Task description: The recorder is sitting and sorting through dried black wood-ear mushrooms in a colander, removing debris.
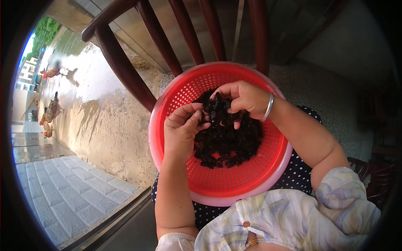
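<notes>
A red plastic colander (216,185) sits inside a pink basin (216,199) in front of me. Wet, black, crinkled pieces (232,144), possibly wood ear fungus, are heaped in the colander. Above the heap, my right hand (246,100), with a silver bangle on its wrist, grips a dark clump (216,109) between thumb and fingers. My left hand (185,125) pinches the clump's left side with thumb and forefinger. Both hands are close together over the colander. Their fingers partly hide the clump, and what lies beneath it is covered.
A dark wooden chair back (185,31) with slats rises just beyond the basin. Polka-dot fabric (207,216) covers my lap under the basin's near rim. At left are a wet concrete yard (103,131) with several chickens (51,109) and a pale brick-patterned surface (69,194).
</notes>
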A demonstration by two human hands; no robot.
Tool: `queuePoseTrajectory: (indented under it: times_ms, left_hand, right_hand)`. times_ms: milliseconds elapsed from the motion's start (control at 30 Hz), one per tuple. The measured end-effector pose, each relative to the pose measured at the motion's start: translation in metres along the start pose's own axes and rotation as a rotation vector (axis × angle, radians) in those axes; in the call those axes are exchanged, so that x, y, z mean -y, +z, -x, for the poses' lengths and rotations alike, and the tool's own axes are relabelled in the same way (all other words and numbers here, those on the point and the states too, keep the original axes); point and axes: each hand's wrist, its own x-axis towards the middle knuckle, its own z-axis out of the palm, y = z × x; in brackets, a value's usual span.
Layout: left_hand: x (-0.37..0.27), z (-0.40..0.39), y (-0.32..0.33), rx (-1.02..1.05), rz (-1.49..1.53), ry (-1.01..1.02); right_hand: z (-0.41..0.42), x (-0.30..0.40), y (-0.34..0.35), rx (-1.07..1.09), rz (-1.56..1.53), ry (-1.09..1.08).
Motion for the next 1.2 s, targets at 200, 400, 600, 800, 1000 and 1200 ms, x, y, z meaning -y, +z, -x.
queuePoseTrajectory:
  times_ms: [200,400,600,800,1000,1200]
  left_hand:
    - [-0.002,0.004,0.001,0.038,0.040,0.016]
    - [0.009,0.002,0.002,0.099,-0.177,0.172]
    - [0.003,0.002,0.000,-0.006,0.028,0.056]
    - [-0.001,0.000,-0.002,-0.034,-0.020,0.042]
    - [-0.002,0.001,-0.002,0.005,-0.099,0.067]
    - [0.010,0.002,0.010,0.029,-0.216,0.147]
  right_hand:
    - [0.001,0.001,0.008,-0.074,-0.111,0.000]
    - [0.000,0.002,0.014,-0.070,0.216,0.059]
    - [0.001,0.002,-0.006,0.057,-0.262,0.053]
    - [0.001,-0.001,0.001,-0.003,-0.211,-0.063]
    - [0.000,0.001,0.005,-0.104,0.015,-0.033]
    - [-0.004,-0.007,0.004,-0.047,-0.015,0.035]
